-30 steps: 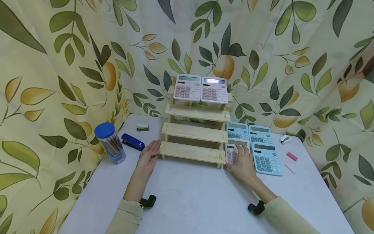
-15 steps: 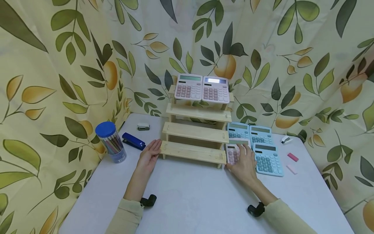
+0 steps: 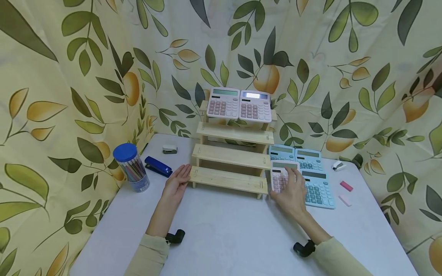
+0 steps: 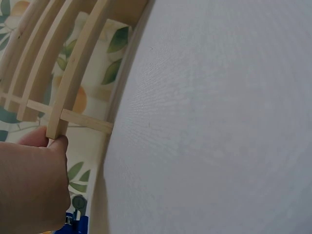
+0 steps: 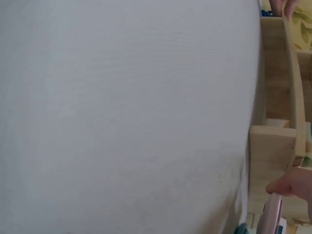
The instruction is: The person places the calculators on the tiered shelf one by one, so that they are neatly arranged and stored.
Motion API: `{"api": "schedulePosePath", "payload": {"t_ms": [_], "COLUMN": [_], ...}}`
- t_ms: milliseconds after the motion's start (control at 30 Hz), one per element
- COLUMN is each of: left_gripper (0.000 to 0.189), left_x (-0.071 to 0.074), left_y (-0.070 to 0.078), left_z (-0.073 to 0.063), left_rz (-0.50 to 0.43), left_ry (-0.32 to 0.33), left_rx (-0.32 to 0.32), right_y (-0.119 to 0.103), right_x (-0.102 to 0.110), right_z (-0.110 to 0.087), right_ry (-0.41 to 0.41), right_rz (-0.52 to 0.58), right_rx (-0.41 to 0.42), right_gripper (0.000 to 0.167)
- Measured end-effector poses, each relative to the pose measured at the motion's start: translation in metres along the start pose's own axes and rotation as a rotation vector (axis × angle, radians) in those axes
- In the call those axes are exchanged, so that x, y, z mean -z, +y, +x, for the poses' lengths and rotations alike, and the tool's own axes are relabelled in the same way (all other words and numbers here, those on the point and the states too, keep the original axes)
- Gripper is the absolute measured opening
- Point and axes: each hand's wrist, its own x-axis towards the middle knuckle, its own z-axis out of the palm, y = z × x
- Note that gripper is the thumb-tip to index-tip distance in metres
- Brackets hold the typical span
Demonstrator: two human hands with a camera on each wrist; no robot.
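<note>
My right hand (image 3: 291,194) grips a pink calculator (image 3: 279,178) at the right of a wooden stepped rack (image 3: 228,181). Its thumb is on the near edge and its fingers lie over the right side. In the right wrist view the calculator (image 5: 271,214) shows edge-on below the thumb. My left hand (image 3: 175,184) touches the left end of the lowest step with nearly straight fingers. The left wrist view shows fingertips against that step's end (image 4: 57,127). Two more pink calculators (image 3: 223,102) stand side by side on the top step.
Several blue calculators (image 3: 317,195) lie right of the rack, one partly behind my right hand. Farther right are a pink eraser (image 3: 346,186), a paler one (image 3: 344,200) and a small white object (image 3: 338,165). Left are a blue stapler (image 3: 158,166), a mini stapler (image 3: 169,149) and a blue-lidded jar (image 3: 131,168).
My right hand has shifted slightly right with the pink calculator, which now stands apart from the rack's side and overlaps the nearest blue calculator. My left hand has stayed in place.
</note>
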Motion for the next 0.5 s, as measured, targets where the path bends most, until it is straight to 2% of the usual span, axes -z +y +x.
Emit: {"api": "schedulePosePath", "payload": {"t_ms": [500], "left_gripper": [0.076], "left_x": [0.001], "left_y": [0.000], "left_z": [-0.001], "left_rz": [0.009], "left_ry": [0.009], "left_rx": [-0.005], "right_y": [-0.011], "right_x": [0.023], "right_z": [0.012], "right_ry": [0.069], "right_rz": [0.016], "right_rx": [-0.007], "right_gripper": [0.111]}}
